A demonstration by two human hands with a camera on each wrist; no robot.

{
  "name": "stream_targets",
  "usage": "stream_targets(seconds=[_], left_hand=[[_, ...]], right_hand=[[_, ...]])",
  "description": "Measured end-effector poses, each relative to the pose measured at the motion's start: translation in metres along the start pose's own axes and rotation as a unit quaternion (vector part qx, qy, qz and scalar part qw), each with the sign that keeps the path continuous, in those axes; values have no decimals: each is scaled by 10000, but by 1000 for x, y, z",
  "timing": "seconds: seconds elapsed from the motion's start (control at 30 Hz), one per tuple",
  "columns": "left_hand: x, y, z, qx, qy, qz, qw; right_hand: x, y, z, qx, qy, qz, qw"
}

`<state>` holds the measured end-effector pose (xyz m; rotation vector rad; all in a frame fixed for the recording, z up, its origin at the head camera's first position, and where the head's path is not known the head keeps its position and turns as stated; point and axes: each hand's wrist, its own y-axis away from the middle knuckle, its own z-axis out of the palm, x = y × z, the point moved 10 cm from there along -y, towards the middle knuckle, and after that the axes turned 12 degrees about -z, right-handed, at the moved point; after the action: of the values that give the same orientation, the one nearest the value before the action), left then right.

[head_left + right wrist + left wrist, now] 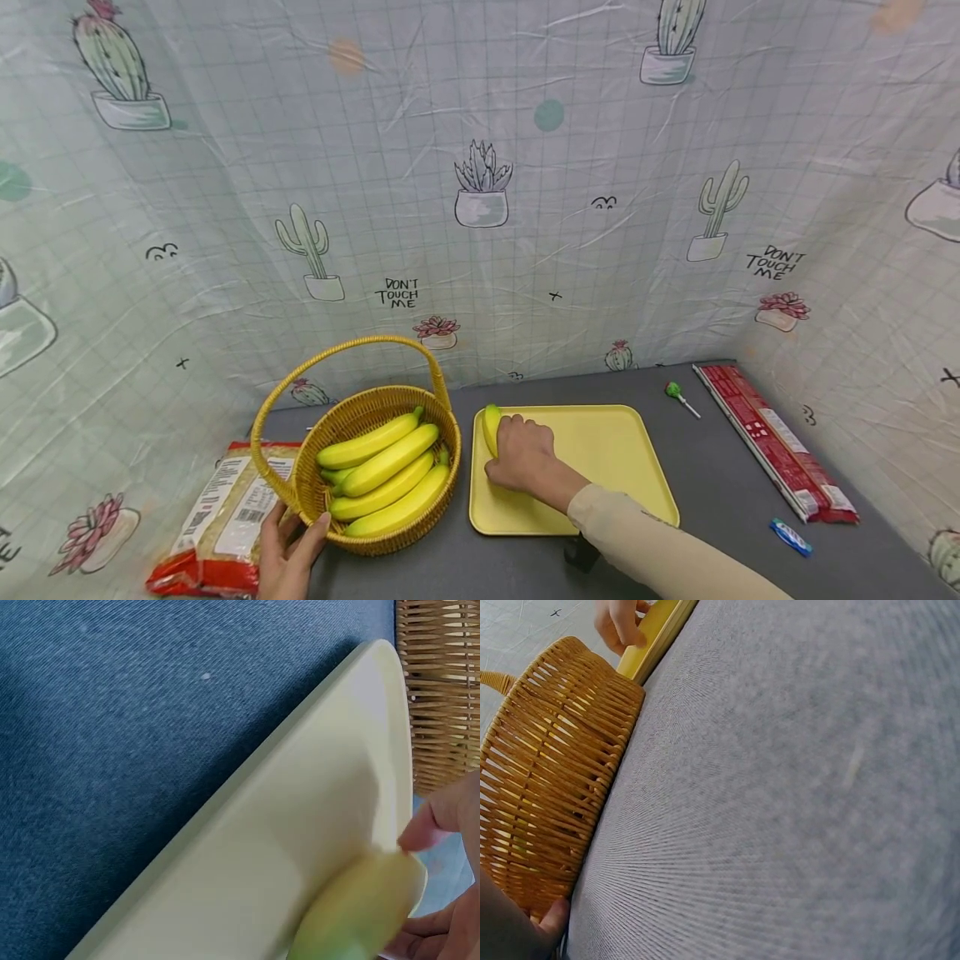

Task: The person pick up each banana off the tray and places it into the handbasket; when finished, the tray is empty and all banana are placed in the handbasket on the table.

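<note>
My right hand [525,454] grips a yellow banana [491,429] over the left part of a yellow tray [600,467]. In the right wrist view that banana [360,907] is blurred, its greenish end toward the camera, with fingertips at its edge. Whether it touches the tray cannot be told. A woven basket [382,546] with a tall arched handle stands left of the tray and holds several bananas [390,462]. My left hand [288,554] rests against the basket's near left side, thumb [553,919] low on the wicker wall.
A red-and-clear food packet [240,517] lies left of the basket, partly behind it. Right of the tray are a green lollipop [673,390], a long red packet [772,442] and a small blue wrapped item [791,537]. A patterned curtain [480,275] encloses the grey tabletop [420,579].
</note>
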<state>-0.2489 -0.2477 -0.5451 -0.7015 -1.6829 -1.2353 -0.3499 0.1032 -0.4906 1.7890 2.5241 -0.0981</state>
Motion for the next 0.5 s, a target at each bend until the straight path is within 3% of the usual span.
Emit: stream_targets(seconds=[0.5], left_hand=[[1, 0, 0, -27, 36, 27, 10000]], right_hand=[[26, 8, 12, 181, -358, 219, 9990]])
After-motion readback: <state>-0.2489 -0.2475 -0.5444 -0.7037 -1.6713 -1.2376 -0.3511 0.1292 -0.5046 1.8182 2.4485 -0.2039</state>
